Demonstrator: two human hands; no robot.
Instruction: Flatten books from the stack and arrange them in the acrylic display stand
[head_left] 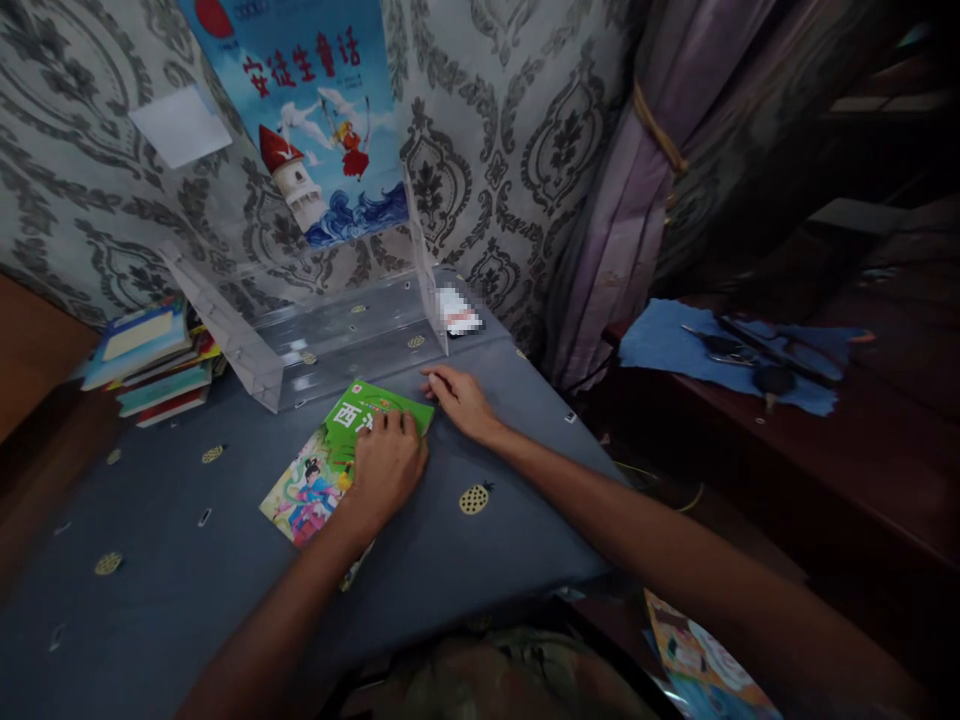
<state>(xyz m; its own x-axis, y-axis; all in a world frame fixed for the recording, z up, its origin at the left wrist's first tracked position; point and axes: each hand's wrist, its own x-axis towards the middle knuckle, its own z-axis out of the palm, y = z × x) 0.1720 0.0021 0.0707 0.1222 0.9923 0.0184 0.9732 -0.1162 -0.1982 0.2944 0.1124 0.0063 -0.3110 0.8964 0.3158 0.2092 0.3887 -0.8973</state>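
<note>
A thin green picture book (315, 480) with white characters and painted figures on its cover lies slanted on the dark grey tablecloth. My left hand (391, 455) is closed over the book's right side, its bent fingers on the cover near the title; the thumb is hidden. Just beyond the book's upper right corner, my right hand (461, 402) rests on the cloth, loosely open and holding nothing. In front of both hands stands a clear acrylic rack (240, 345) with upright side panels, and the tablecloth shows through its base.
Several books are stacked (161, 360) left of the rack. A blurred white card (459, 312) lies at its right. Behind hangs a blue storybook poster (330, 130) on patterned curtain. On the right, a dark red surface (885, 470) bears a blue cloth (660, 345) with tools.
</note>
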